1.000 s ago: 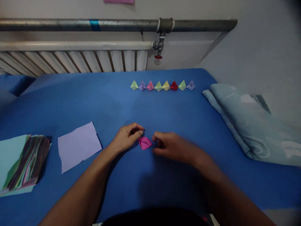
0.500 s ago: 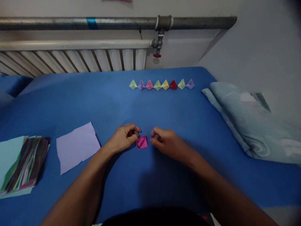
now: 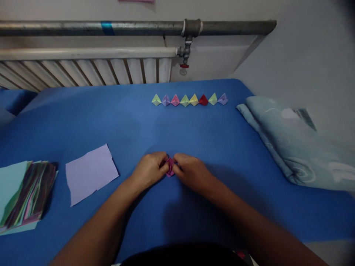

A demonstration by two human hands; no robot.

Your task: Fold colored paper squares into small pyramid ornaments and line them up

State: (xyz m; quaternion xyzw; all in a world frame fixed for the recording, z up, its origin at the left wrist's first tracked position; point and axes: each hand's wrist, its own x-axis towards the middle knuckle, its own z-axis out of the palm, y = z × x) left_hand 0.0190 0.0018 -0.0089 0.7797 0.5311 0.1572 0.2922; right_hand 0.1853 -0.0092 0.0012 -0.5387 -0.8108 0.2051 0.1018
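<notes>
Both hands' fingers pinched on small magenta folded paper [image 3: 169, 168], blue surface [image 3: 166, 129]

Left hand [image 3: 149, 168] grips its left side, right hand [image 3: 192, 170] its right; piece lies between them, long axis running away from the person, a point toward the person; lilac sheet [image 3: 91, 174] and paper stack [image 3: 27, 195] off left, row of folded pieces [image 3: 185, 100] beyond, folded blanket [image 3: 294, 144] right; nothing between hands and piece

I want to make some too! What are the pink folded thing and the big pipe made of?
The pink folded thing looks like thin, matte paper: it has crisp creases. The big pipe seems to be metal, probably steel, with a dull grey shine and scuffs.
</notes>
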